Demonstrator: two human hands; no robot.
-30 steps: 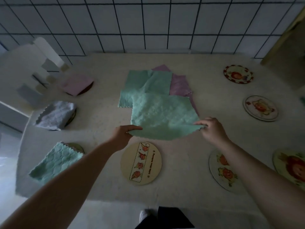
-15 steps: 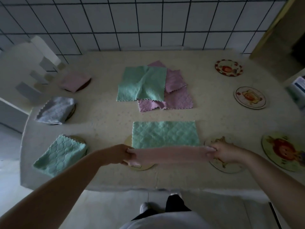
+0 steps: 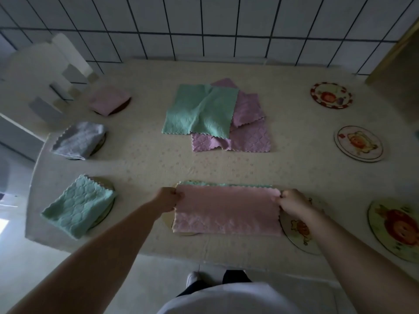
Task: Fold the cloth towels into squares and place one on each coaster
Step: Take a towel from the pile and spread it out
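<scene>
Our left hand (image 3: 167,198): we pinch the left far corner of the towel (image 3: 226,211), fingers curled on its edge.
Our right hand (image 3: 292,201): we pinch the right far corner the same way.
Towel: folded in half, pink side up, a green edge showing along the far side; it lies flat at the near edge of the table (image 3: 140,159), covering most of one coaster (image 3: 167,223) and touching another coaster (image 3: 297,232) on our right.
Stack (image 3: 215,114): one green and some purple towels, unfolded, mid-table.
Left side: folded pink (image 3: 108,99), grey (image 3: 79,139) and green (image 3: 79,205) towels, each on a coaster.
Right side: three bare coasters (image 3: 358,142).
</scene>
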